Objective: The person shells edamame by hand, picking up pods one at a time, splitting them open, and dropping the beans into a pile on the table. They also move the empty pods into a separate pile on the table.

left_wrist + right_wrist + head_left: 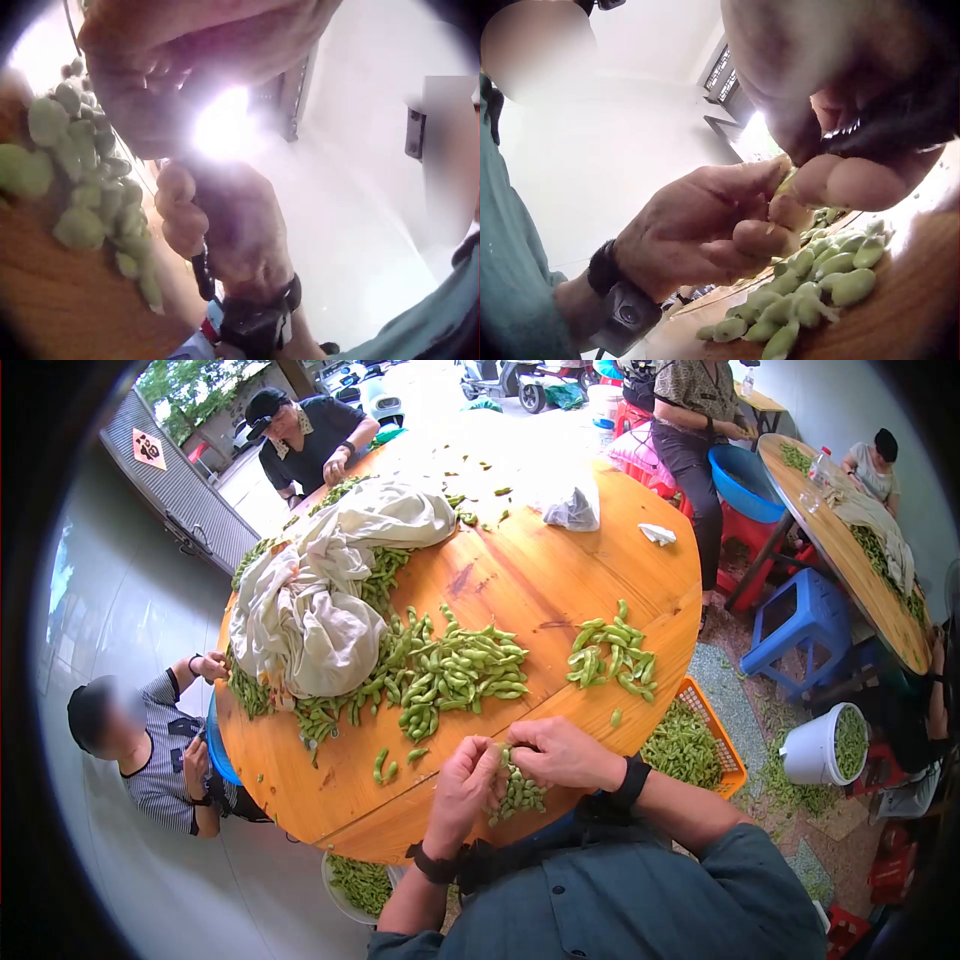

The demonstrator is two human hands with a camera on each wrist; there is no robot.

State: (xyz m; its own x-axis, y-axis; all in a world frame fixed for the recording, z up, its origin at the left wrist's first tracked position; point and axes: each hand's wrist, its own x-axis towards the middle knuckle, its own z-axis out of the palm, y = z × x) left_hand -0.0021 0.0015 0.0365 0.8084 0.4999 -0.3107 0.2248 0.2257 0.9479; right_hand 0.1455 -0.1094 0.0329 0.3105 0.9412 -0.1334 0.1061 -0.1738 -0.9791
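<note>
My left hand [466,788] and right hand [568,753] meet at the table's near edge, fingers curled. Between their fingertips a small green pod [786,178] is pinched, seen in the right wrist view, where the left hand [697,221] has its thumb against it and the right hand [847,112] fills the upper right. Shelled green beans [522,797] lie in a small heap just below the fingers. Beyond them spreads a pile of whole pods [465,670]; a smaller group of pods [612,650] lies to the right.
A crumpled white cloth [320,590] covers pods at the table's left. A clear plastic bag [574,508] and a white tissue [657,534] lie farther back. Beside the table stand an orange crate [728,755] and a white bucket [815,748]. Several people are around the tables.
</note>
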